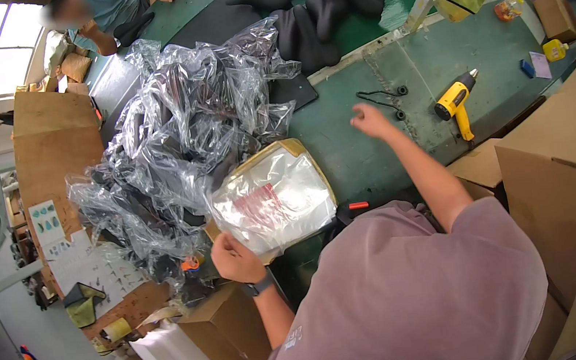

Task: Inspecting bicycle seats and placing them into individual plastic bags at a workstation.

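Observation:
A stack of clear plastic bags [295,201] with a red printed patch lies in a shallow cardboard box [321,168] in front of me. My left hand [236,259], a dark watch on its wrist, is at the box's near left corner against the bags. Its fingers are curled, and what they grip is hidden. My right hand [371,121] hangs over the green table with its fingers drawn together. Nothing shows in them. Just beyond it lies a thin black cord-like piece [383,99] with round ends.
Plastic-wrapped black items [183,114] are heaped at left, bare black bicycle saddles [320,17] beyond. A yellow heat gun [457,101] lies at right. Cardboard boxes [555,194] flank me. A red cylinder [358,205] is near the table edge. A co-worker [106,14] sits at far left.

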A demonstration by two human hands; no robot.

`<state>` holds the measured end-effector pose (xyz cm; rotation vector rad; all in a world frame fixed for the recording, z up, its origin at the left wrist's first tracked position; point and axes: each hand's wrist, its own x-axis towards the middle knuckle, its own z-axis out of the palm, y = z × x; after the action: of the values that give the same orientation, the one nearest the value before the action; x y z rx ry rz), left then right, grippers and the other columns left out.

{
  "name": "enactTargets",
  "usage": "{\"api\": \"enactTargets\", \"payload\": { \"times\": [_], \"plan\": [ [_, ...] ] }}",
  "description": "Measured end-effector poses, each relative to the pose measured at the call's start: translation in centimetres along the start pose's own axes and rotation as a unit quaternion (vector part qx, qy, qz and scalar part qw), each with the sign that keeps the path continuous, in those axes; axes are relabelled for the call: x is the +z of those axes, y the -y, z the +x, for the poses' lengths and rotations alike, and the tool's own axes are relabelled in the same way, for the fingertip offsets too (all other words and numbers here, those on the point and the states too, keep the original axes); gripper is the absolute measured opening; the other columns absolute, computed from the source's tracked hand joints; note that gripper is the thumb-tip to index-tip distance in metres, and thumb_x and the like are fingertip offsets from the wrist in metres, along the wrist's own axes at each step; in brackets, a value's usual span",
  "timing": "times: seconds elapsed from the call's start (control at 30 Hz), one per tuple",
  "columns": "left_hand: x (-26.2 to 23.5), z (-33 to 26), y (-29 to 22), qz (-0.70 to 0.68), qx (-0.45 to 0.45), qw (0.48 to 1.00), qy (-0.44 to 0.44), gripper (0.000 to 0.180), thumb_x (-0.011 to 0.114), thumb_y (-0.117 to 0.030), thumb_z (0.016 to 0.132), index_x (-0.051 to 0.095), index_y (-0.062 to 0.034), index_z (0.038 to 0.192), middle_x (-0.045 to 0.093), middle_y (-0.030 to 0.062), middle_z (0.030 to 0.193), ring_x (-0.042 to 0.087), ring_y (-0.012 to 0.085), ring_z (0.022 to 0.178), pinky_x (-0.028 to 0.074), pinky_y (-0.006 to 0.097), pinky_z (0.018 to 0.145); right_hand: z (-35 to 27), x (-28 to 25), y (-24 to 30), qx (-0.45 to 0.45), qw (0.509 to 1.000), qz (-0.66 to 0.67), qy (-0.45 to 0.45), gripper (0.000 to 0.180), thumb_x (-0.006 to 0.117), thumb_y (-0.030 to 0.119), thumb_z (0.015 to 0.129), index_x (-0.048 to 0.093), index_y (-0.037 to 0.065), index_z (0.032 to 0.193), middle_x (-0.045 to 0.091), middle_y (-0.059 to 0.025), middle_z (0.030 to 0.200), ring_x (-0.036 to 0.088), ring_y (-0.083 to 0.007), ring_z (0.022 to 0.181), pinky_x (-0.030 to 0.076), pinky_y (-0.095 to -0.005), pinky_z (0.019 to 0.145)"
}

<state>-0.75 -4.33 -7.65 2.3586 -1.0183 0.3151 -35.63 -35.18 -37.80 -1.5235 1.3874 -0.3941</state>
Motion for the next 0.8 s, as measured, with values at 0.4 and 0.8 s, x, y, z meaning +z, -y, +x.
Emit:
{"api": "enactTargets", "payload": {
  "times": [0.4, 0.8],
  "plan": [
    [12.8, -11.1, -6.4, -0.084, 0.093, 0.910, 0.394, 0.080, 0.089, -0.008, 0.089, 0.054, -0.0015, 0.160, 0.061, 0.0254, 0.158, 0.057, 0.0440, 0.147, 0.046, 0.051, 0.124, 32.7, -4.2, 0.3, 0.090, 0.989, 0.041, -0.106, 0.102, 0.102, 0.047, 0.076, 0.058, 0.001, 0.156, 0.071, -0.0198, 0.145, 0.069, -0.0356, 0.131, 0.059, -0.0475, 0.104],
    [14.0, 0.2, -17.0, -0.096, 0.311, 0.919, 0.223, 0.063, 0.089, -0.028, 0.095, 0.066, -0.0059, 0.149, 0.067, 0.0198, 0.154, 0.062, 0.0428, 0.145, 0.048, 0.053, 0.121, 0.3, -13.8, 9.4, -0.026, 0.972, 0.168, 0.160, 0.080, 0.097, 0.035, 0.084, 0.067, 0.000, 0.150, 0.075, -0.0113, 0.131, 0.070, -0.0232, 0.123, 0.054, -0.0384, 0.111]
  ]
}}
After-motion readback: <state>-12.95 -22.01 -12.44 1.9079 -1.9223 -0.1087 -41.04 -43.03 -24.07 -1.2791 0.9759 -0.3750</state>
